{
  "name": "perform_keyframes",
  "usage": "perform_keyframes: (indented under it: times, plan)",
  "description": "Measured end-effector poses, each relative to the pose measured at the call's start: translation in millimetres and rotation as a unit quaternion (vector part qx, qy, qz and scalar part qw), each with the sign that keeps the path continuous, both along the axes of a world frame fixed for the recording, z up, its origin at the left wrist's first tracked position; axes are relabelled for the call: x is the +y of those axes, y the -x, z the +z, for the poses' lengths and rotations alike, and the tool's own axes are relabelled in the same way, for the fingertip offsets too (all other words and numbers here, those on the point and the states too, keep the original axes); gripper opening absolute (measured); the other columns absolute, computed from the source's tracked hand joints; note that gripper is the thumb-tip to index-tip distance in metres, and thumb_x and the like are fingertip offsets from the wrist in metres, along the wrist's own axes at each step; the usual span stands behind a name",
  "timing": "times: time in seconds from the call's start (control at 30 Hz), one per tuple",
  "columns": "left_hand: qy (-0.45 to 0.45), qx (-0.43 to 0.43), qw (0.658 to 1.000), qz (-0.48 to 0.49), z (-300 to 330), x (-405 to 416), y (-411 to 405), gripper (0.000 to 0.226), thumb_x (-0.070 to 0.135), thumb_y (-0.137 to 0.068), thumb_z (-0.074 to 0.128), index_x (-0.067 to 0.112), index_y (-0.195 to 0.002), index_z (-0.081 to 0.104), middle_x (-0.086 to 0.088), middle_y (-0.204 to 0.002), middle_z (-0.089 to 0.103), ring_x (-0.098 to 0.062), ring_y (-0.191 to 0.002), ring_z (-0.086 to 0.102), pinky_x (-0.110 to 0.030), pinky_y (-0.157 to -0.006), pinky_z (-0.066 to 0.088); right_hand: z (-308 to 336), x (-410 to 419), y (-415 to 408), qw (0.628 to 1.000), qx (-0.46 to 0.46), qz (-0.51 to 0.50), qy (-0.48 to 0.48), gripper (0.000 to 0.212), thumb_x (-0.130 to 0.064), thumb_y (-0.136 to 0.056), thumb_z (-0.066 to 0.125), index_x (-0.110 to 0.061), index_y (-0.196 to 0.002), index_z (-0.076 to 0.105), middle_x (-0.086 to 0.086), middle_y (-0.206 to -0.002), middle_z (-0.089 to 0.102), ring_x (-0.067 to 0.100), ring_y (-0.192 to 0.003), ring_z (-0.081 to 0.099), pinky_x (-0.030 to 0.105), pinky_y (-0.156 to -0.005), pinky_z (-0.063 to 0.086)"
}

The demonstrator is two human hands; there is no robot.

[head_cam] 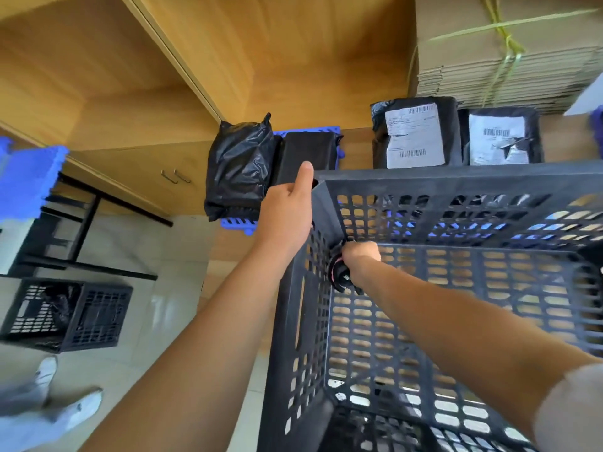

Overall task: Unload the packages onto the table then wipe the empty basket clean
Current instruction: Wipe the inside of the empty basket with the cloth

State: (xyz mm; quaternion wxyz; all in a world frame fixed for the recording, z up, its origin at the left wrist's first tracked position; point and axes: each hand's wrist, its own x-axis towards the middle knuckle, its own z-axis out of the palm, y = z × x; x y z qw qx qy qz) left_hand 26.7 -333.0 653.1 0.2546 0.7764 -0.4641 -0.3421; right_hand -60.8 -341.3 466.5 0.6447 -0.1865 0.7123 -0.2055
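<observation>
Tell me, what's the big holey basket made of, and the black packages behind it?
The basket looks like hard matte black plastic: stiff moulded walls with a grid of holes. The packages look like thin, slightly shiny black plastic bags, wrinkled, with white paper labels stuck on.

The left hand [287,210] grips the far left corner of the black basket [456,187]. Inside it, the right hand [359,259] presses a dark cloth [339,277] against the left wall. Two labelled black packages [414,135] lie on the wooden table [359,145] beyond the basket.
</observation>
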Motion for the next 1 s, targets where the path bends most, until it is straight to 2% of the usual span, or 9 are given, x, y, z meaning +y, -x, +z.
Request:
perform_keyframes:
  times: [0.13,0.3,0.37,0.43,0.53,0.67,0.8,0.9,1.0]
  plan:
    - [0.0,0.009,1.0,0.0,0.7,0.2,0.4,0.064,0.056,-0.1,0.039,0.018,-0.055,0.016,0.007,-0.04,0.016,-0.011,-0.036,0.019,-0.031,-0.05,0.018,-0.1,4.5,3.6,1.0,0.014,-0.026,0.001,0.021,-0.012,-0.091,0.059,0.001,-0.107,0.064,0.013,-0.085,0.07,0.027,-0.068,0.068,0.033,-0.059,0.055]
    - [0.009,0.009,1.0,0.0,4.9,2.3,3.7,0.062,0.05,-0.103,0.039,0.016,-0.056,0.017,0.006,-0.042,0.017,-0.01,-0.028,0.024,-0.02,-0.035,0.023,25.5,10.3,6.4,0.989,-0.103,-0.1,0.017,0.006,-0.002,-0.089,0.066,-0.001,-0.095,0.063,0.014,-0.067,0.066,0.021,-0.04,0.06,0.024,-0.041,0.048]
    - [0.014,0.02,1.0,0.003,7.2,2.6,5.4,0.059,0.046,-0.104,0.039,0.016,-0.057,0.018,0.0,-0.049,0.017,-0.009,-0.025,0.027,-0.012,-0.029,0.022,35.9,10.5,7.6,0.984,-0.137,-0.116,0.02,0.011,-0.001,-0.089,0.067,-0.006,-0.083,0.059,0.01,-0.055,0.064,0.021,-0.038,0.058,0.025,-0.042,0.047]
    - [0.015,0.021,1.0,0.006,7.5,2.7,4.9,0.059,0.045,-0.104,0.04,0.016,-0.058,0.018,-0.002,-0.052,0.016,-0.008,-0.025,0.028,-0.011,-0.029,0.021,47.5,11.6,6.3,0.976,-0.171,-0.137,0.017,0.011,-0.004,-0.088,0.069,-0.006,-0.086,0.058,0.009,-0.051,0.063,0.023,-0.04,0.058,0.028,-0.045,0.047]
    - [0.017,0.016,1.0,0.007,5.6,2.3,3.5,0.061,0.046,-0.103,0.041,0.016,-0.056,0.018,0.002,-0.048,0.017,-0.008,-0.025,0.029,-0.015,-0.03,0.019,65.5,11.9,5.1,0.964,-0.217,-0.157,0.007,0.015,-0.008,-0.087,0.069,-0.001,-0.099,0.066,0.013,-0.066,0.068,0.026,-0.049,0.064,0.029,-0.049,0.05]
    - [0.01,0.019,1.0,0.016,4.4,1.1,1.9,0.061,0.052,-0.1,0.043,0.017,-0.057,0.017,0.008,-0.041,0.016,-0.011,-0.036,0.022,-0.028,-0.044,0.021,91.5,11.6,7.7,0.937,-0.317,-0.149,-0.003,0.012,-0.012,-0.095,0.059,-0.003,-0.089,0.063,0.01,-0.064,0.064,0.021,-0.046,0.064,0.023,-0.041,0.05]
    - [0.006,0.026,0.999,0.032,5.9,0.9,1.8,0.061,0.055,-0.099,0.042,0.015,-0.058,0.022,0.002,-0.052,0.029,-0.019,-0.051,0.031,-0.035,-0.055,0.025,122.5,12.0,12.0,0.897,-0.422,-0.128,-0.015,0.024,-0.017,-0.103,0.047,-0.006,-0.084,0.058,0.008,-0.063,0.063,0.017,-0.045,0.063,0.022,-0.038,0.049]
    - [-0.005,0.04,0.998,0.057,6.7,-1.3,2.7,0.059,0.055,-0.099,0.039,0.011,-0.061,0.036,-0.003,-0.06,0.044,-0.023,-0.059,0.044,-0.036,-0.059,0.033,137.6,9.3,14.2,0.892,-0.439,-0.1,0.026,0.029,-0.02,-0.103,0.048,-0.004,-0.083,0.061,0.01,-0.072,0.067,0.019,-0.056,0.069,0.026,-0.054,0.059]
    - [-0.003,0.058,0.997,0.05,6.4,-2.0,2.1,0.055,0.052,-0.1,0.039,0.012,-0.064,0.046,-0.006,-0.073,0.057,-0.026,-0.073,0.054,-0.038,-0.07,0.046,152.1,10.2,19.6,0.893,-0.444,-0.066,0.041,0.031,-0.023,-0.103,0.048,-0.003,-0.084,0.063,0.011,-0.068,0.071,0.02,-0.057,0.071,0.027,-0.052,0.059]
